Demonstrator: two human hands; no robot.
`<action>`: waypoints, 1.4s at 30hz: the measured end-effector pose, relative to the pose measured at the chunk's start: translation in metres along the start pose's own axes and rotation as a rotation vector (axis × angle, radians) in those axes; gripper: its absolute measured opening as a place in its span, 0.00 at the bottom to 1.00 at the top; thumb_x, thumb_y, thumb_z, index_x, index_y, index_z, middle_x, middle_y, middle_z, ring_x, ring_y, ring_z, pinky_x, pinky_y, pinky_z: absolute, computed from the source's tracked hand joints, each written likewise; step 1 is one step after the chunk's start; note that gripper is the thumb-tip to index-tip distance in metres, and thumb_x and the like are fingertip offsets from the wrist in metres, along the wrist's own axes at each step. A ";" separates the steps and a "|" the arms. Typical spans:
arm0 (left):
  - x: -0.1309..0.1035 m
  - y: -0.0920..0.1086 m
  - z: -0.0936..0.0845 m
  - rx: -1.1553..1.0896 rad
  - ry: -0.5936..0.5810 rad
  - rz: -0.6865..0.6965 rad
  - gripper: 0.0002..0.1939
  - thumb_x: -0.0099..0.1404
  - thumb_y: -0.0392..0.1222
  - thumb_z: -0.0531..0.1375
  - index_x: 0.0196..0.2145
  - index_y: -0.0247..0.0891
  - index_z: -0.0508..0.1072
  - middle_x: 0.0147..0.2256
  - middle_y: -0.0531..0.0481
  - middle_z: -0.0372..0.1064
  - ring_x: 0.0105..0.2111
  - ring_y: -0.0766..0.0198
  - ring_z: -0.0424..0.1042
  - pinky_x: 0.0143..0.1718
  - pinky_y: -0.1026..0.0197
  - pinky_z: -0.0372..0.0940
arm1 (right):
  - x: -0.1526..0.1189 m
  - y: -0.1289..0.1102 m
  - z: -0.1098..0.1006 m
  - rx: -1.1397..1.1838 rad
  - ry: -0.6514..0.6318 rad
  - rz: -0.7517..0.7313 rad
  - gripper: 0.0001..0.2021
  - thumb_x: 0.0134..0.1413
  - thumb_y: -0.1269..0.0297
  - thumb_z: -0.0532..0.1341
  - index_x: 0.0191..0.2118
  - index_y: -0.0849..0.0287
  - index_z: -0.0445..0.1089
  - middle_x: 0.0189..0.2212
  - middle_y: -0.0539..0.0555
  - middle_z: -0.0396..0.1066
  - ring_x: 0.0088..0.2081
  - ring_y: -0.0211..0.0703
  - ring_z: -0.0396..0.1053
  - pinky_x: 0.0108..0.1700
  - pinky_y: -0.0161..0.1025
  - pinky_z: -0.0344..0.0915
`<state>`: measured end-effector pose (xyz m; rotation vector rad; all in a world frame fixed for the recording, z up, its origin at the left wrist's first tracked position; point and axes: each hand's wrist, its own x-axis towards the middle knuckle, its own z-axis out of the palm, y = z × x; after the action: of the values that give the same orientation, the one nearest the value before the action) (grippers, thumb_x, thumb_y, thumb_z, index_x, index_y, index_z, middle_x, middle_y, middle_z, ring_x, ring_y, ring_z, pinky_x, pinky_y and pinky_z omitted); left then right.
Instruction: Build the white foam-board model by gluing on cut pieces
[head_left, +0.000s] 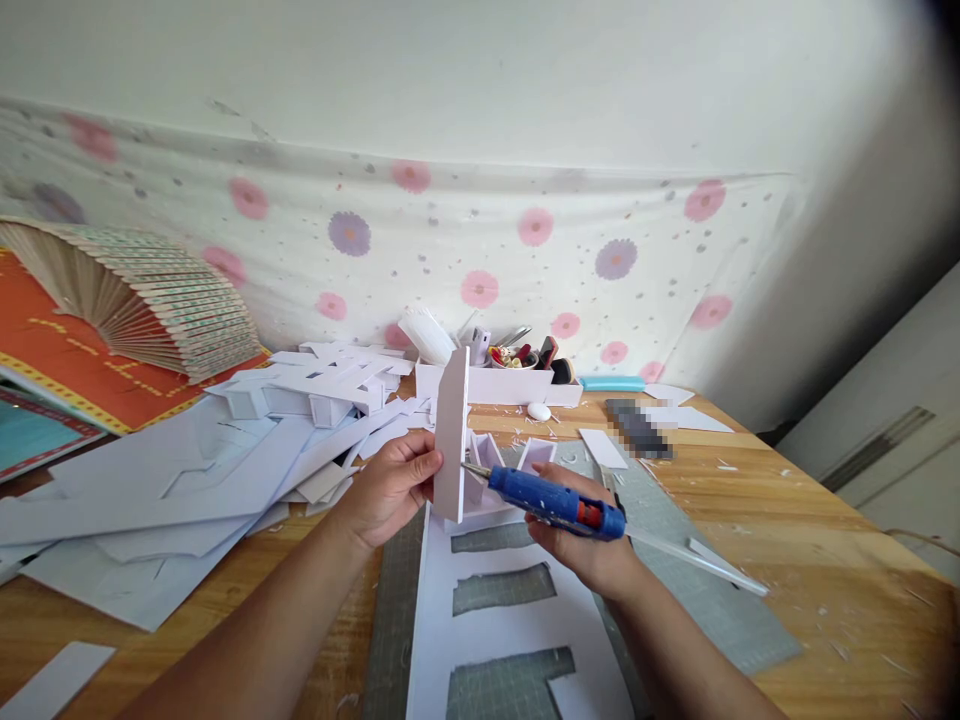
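My left hand (397,485) pinches a narrow white foam board piece (451,435) between thumb and fingers, holding it upright. My right hand (581,545) is wrapped round a blue hot glue gun (551,500), with a clear glue stick (697,558) sticking out of its back. The gun's nozzle is at the right edge of the board piece; whether it touches cannot be told. Below both hands lies a large white board (435,640) with several cut-out openings. Small white box-like parts (538,455) stand at its far end, partly hidden by the board piece and the gun.
A grey cutting mat (720,600) lies under the board on the wooden table (847,560). Board scraps (187,480) pile up at left, near a folding fan (165,300). A white organizer box (495,385) stands at the back; a pixelated dark object (639,428) lies right.
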<state>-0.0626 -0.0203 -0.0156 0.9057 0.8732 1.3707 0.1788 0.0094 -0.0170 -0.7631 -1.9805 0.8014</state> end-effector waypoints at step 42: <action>0.001 0.008 -0.001 -0.140 0.042 0.057 0.21 0.43 0.46 0.77 0.32 0.32 0.79 0.27 0.48 0.76 0.25 0.67 0.72 0.27 0.67 0.69 | 0.000 0.005 0.001 0.023 -0.114 -0.187 0.07 0.44 0.65 0.59 0.23 0.55 0.58 0.22 0.46 0.58 0.25 0.38 0.59 0.29 0.38 0.60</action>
<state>-0.0669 -0.0195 -0.0090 0.8020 0.7780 1.4860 0.1794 0.0118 -0.0209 -0.5198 -2.1043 0.7689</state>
